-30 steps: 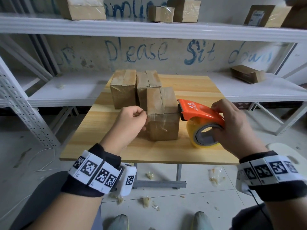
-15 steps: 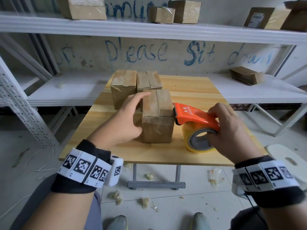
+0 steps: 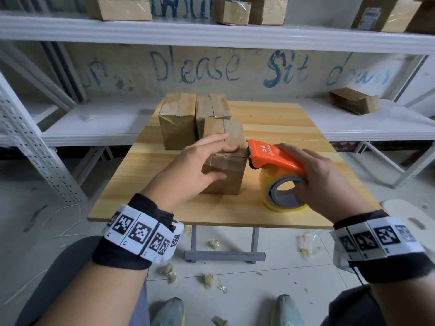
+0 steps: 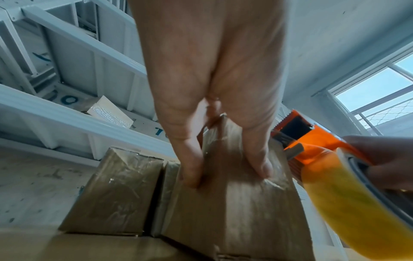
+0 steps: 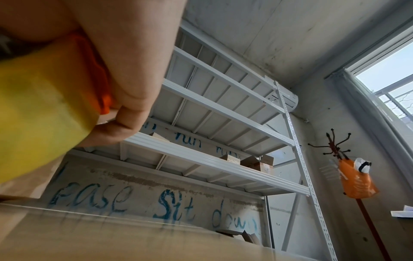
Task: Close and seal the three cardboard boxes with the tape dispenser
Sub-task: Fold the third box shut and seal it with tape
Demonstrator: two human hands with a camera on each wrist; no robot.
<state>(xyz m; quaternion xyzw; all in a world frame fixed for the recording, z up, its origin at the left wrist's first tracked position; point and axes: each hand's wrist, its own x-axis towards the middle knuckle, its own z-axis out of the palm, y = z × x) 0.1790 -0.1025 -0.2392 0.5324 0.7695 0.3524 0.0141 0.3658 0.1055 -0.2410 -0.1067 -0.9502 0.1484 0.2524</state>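
— Three boxes on our table (image 3: pixel 277 118)?
— Yes; our left hand (image 3: pixel 188 170) lies spread on the nearest box (image 3: pixel 226 178), fingers flat on top, thumb on its front.
— And the tape dispenser (image 3: pixel 273 158)?
— Our right hand (image 3: pixel 322 175) grips it, blade touching that box's right top edge.

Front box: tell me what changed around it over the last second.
The left hand let go of its pinch at the front box's near left edge and now lies flat across its top. The right hand kept gripping the tape dispenser, its nose at the box's right top edge. The two rear boxes stayed put.
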